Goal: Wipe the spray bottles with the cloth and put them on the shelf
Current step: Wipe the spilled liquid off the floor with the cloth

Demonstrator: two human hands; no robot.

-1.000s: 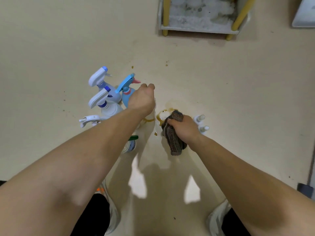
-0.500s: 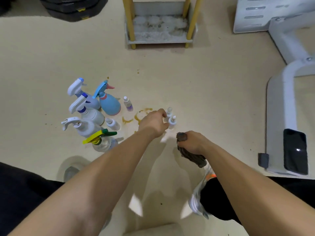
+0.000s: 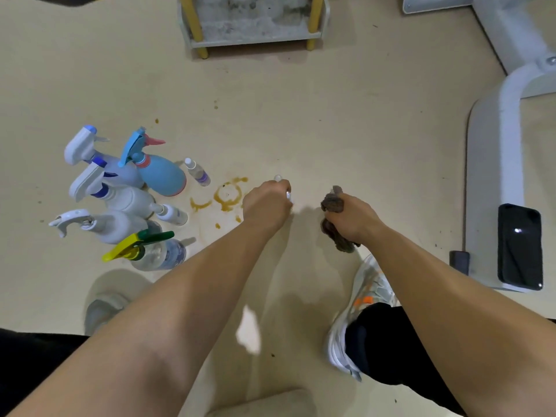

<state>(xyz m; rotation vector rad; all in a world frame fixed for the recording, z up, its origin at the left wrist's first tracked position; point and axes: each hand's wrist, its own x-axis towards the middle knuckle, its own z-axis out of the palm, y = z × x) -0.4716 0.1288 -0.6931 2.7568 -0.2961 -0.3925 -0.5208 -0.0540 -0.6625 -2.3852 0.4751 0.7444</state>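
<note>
Brown ribbed cloth is bunched in the right hand, whose fingers are curled tight around it; its ends stick out above and below the fist. Just left of those fingers, the left hand is curled over two small white-capped bottles. Only their caps show past the fingertips, and the hand hides their bodies. Beside the left knuckles, rust-coloured ring stains mark the beige floor. Farther left stands a cluster of trigger spray bottles, a blue one among them, and a small purple-tinted bottle stands nearest the fingers. Well beyond both hands is the yellow-legged shelf. Right of the cloth-holding fingers, a black phone lies on a white frame.
</note>
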